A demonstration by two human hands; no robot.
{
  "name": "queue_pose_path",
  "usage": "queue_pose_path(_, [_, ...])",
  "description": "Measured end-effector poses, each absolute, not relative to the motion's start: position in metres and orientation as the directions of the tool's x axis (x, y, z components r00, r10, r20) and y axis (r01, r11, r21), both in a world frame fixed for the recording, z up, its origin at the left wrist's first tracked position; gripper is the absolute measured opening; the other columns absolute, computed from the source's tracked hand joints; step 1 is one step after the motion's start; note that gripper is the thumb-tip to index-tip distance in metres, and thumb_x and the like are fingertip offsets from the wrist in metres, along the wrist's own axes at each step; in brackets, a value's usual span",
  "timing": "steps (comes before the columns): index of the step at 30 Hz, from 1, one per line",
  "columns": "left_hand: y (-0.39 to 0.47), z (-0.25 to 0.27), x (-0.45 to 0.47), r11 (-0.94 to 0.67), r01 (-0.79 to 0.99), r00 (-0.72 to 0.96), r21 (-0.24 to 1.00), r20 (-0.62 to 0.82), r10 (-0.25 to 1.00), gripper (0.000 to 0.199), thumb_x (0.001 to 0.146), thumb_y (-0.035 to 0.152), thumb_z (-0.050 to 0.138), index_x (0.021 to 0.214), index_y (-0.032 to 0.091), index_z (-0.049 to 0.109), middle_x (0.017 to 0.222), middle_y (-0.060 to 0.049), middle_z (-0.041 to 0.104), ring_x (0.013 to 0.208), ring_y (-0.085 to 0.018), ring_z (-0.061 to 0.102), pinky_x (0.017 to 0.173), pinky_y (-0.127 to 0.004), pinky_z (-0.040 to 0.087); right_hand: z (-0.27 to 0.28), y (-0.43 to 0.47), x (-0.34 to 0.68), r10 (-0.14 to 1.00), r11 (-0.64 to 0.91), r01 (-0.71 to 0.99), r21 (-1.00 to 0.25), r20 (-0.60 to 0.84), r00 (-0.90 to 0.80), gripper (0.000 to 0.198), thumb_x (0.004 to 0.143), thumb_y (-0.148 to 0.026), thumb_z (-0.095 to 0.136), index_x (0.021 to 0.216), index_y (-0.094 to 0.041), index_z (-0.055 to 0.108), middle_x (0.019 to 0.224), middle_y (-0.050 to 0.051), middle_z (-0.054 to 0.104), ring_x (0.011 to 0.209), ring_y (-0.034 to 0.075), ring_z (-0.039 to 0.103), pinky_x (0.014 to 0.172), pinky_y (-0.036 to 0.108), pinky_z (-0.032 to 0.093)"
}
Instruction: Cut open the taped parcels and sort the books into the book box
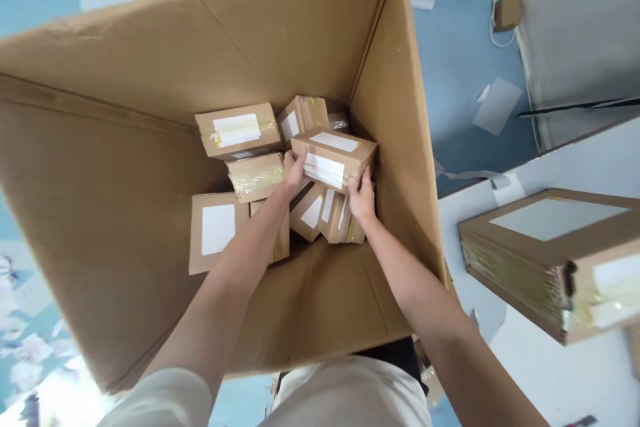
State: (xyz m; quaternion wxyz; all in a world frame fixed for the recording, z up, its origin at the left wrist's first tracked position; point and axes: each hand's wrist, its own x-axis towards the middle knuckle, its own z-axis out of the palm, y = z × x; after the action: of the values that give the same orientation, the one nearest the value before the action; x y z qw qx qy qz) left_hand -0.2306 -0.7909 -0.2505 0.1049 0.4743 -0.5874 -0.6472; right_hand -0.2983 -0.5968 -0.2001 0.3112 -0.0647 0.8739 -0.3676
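Note:
Both of my arms reach down into a large open cardboard carton (410,80). Between my hands is a small brown cardboard box (367,151) with white labels on its top and front. My left hand (294,170) grips its left end, thumb on the near face. At the right end, my right hand (363,197) holds the lower corner. Several similar taped boxes lie beneath and around it, among them a labelled box (204,123) at the back left and another labelled box (197,233) at the near left.
To the right, a larger taped box (520,267) rests on a white surface (480,360). Small boxes (508,12) stand by the grey panel at upper right. Paper scraps (497,105) litter the blue floor (453,73). The carton's near wall is against my body.

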Motion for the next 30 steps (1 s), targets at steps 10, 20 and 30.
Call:
queue_pose_path(10, [-0.732,-0.042,-0.084,-0.107,-0.347,-0.659,0.932,-0.323,-0.680,0.071,0.075,0.051,0.067,0.135,0.022,0.040,0.127,-0.013,0.058,0.113,-0.022,0.058,0.093,-0.035,0.049,-0.028,-0.550,-0.265,-0.524,0.547,-0.007,-0.837,-0.336,-0.783,0.075,0.078,-0.052,0.062,0.142,-0.019,0.038,0.133,0.013,0.050,0.126,0.027,0.048,0.107,0.043,0.039])
queue_pose_path(20, [-0.604,0.128,-0.059,0.341,0.104,-0.633,0.934,0.326,-0.702,0.065,0.074,0.048,0.070,0.129,0.025,0.044,0.108,-0.007,0.061,0.098,-0.019,0.062,0.085,-0.034,0.052,0.170,-0.409,-0.250,-0.553,0.280,-0.454,-0.846,0.245,-0.797,0.069,0.084,-0.062,0.049,0.138,-0.020,0.039,0.134,0.014,0.051,0.121,0.028,0.051,0.099,0.045,0.046])
queue_pose_path(30, [-0.365,0.135,-0.150,-0.079,-0.239,-0.955,0.968,-0.249,-0.163,0.081,0.075,0.044,0.070,0.145,0.025,0.033,0.118,-0.012,0.059,0.097,-0.021,0.065,0.088,-0.037,0.053,0.132,-0.118,-0.317,-0.099,0.417,-0.171,-0.893,0.143,-0.985,0.052,0.080,-0.056,0.058,0.117,-0.020,0.053,0.110,0.009,0.061,0.091,0.022,0.061,0.074,0.040,0.056])
